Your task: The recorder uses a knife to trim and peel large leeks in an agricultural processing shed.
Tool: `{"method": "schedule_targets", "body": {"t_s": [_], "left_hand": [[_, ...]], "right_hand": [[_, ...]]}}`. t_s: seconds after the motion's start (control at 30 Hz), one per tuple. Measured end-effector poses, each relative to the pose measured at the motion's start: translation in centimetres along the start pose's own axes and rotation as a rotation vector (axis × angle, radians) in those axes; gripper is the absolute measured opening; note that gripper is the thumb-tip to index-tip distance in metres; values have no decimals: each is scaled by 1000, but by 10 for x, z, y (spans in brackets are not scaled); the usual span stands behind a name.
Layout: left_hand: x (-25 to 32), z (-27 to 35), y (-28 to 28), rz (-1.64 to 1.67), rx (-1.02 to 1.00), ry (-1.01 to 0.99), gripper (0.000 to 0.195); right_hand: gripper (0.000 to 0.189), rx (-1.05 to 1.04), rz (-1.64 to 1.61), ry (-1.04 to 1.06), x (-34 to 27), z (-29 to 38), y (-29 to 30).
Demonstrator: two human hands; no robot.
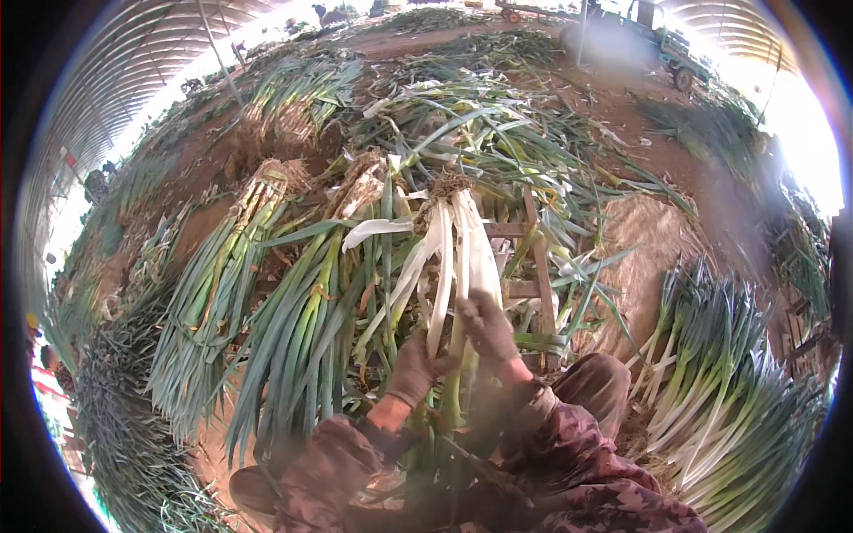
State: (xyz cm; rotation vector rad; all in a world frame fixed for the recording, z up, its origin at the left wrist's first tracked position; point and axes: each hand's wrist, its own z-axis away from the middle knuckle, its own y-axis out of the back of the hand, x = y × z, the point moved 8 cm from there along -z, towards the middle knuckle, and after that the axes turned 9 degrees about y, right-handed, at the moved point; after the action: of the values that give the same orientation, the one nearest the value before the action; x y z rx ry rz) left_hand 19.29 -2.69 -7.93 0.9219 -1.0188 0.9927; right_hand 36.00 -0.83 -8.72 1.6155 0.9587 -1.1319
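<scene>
Several long green onions with thick white stalks (460,246) lie before me, their brown roots (451,185) pointing away and their green leaves towards my lap. My left hand (414,372), in a brown work glove, closes around the stalks from the left at their lower white part. Higher up on the right side, my gloved right hand (488,328) grips the same stalks. A pale strip of peeled outer leaf (377,230) sticks out to the left near the roots. Underneath is a wooden frame (541,280), partly covered by leaves.
Unpeeled onion bundles (226,266) with earthy roots lie on the left. Cleaned onions (706,386) are heaped to my right, near a tan sheet (643,260). Stripped leaves (480,126) pile up ahead. A truck (673,50) stands far back under the arched roof.
</scene>
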Motion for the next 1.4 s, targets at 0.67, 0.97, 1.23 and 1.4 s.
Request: {"method": "schedule_targets", "body": {"t_s": [0.67,0.97,1.23,1.4], "left_hand": [[96,-166,-50,351,-527,92,62],[143,-241,-46,243,-216,-217,27],[87,-315,-59,701,-119,212,18],[80,-352,-42,432,-64,95,22]], "right_hand": [[48,-282,-735,-211,-36,4,-6],[31,26,-557,-306,23,0,24],[27,33,-764,-527,-7,26,-4],[26,15,-808,-589,-10,34,-15]]}}
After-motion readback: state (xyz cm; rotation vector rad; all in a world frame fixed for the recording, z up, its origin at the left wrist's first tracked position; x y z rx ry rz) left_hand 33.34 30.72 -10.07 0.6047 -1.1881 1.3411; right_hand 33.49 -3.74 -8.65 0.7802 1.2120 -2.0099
